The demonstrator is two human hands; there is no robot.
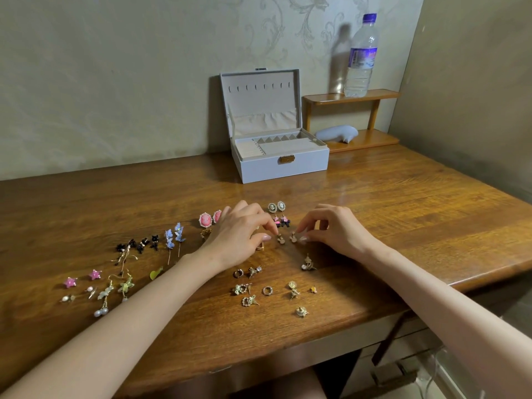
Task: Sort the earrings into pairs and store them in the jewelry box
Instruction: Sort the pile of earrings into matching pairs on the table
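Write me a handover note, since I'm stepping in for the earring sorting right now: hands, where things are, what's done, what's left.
Left hand: fingertips at one small gold earring; grip unclear.
Right hand: fingertips at its match; grip unclear.
Jewelry box: open at the table's back; no earrings visible inside.
Done: pairs lined up, e.g. pink cameos, blue flowers, pink stars.
Left: pair the loose gold pieces near the front edge, then box everything.

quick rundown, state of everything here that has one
jewelry box: lid open, no earrings seen inside
water bottle: upright, capped
left hand: fingertips at a small earring
right hand: fingertips at its match
pink oval earrings: side by side
blue flower earrings: side by side
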